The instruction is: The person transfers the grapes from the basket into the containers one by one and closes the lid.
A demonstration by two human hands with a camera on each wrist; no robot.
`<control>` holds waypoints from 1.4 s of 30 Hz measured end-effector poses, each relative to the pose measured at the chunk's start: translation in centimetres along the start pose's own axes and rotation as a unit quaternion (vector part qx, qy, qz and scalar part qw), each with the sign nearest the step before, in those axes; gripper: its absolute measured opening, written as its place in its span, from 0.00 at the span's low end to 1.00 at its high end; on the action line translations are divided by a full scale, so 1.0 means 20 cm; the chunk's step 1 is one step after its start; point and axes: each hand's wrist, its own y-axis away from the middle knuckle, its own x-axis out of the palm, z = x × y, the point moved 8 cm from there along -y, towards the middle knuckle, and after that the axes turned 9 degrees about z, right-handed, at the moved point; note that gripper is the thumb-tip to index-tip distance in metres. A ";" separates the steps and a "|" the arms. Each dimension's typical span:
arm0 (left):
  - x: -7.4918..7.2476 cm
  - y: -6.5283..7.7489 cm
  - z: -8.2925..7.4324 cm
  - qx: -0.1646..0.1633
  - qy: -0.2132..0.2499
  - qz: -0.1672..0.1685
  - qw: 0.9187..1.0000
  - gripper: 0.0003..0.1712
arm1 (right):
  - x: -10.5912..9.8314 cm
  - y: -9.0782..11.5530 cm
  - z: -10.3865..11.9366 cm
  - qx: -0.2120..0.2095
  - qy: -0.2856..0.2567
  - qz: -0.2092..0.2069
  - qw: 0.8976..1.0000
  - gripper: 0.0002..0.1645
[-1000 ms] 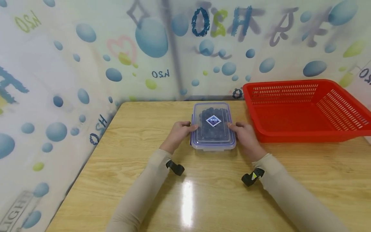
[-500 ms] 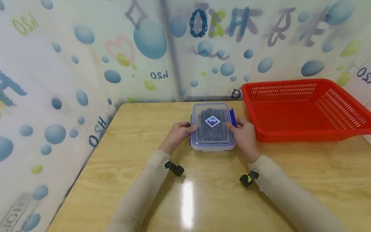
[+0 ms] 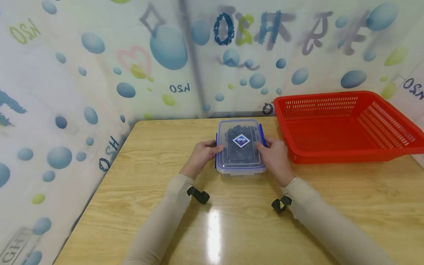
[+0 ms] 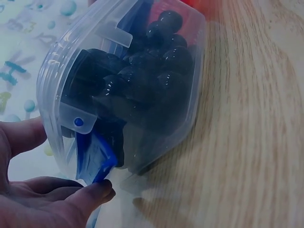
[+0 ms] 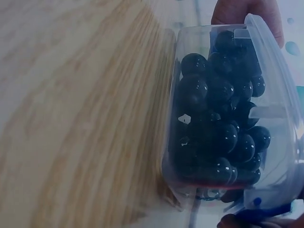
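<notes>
A clear plastic food container (image 3: 243, 162) with a lidded, blue-edged top and a diamond-shaped label stands on the wooden table. Through its walls show several dark, glossy round balls (image 5: 192, 90). My left hand (image 3: 201, 157) holds its left side, thumb on the lid's edge. In the left wrist view that hand's fingertips touch a blue side latch (image 4: 95, 156), which hangs angled out from the wall. My right hand (image 3: 275, 156) grips the opposite side, thumb on the lid and fingers at the right blue latch (image 3: 262, 134); its fingertips are partly hidden.
To the right, close to my right hand, stands a red slotted plastic basket (image 3: 351, 156). The wooden table (image 3: 159, 147) ends at a patterned cloth wall (image 3: 205, 59) behind and on the left.
The right blue latch came into sight, flared outward half a second ago, and now sits closer to the container's side. My right hand shifted slightly with it; the left hand holds its place.
</notes>
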 end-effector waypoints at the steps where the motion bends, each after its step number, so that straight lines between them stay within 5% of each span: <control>1: 0.00 0.00 0.00 -0.001 0.001 -0.001 1.000 0.39 | 0.00 0.00 0.01 -0.001 0.011 -0.003 1.000 0.31; 9: -0.02 0.01 0.00 -0.003 -0.011 -0.031 0.999 0.40 | 0.00 0.01 0.02 0.006 0.039 0.002 0.999 0.32; 16: -0.05 0.03 0.00 -0.006 -0.033 -0.090 0.995 0.41 | -0.01 0.00 0.02 0.008 0.035 0.010 0.999 0.32; 26: -0.03 0.07 -0.07 0.060 -0.027 -0.122 0.990 0.34 | 0.00 0.00 0.02 0.015 0.029 0.024 0.999 0.32; 42: 0.04 0.08 -0.16 0.084 -0.201 -0.118 0.969 0.29 | 0.00 0.00 0.02 0.053 0.037 0.049 0.997 0.34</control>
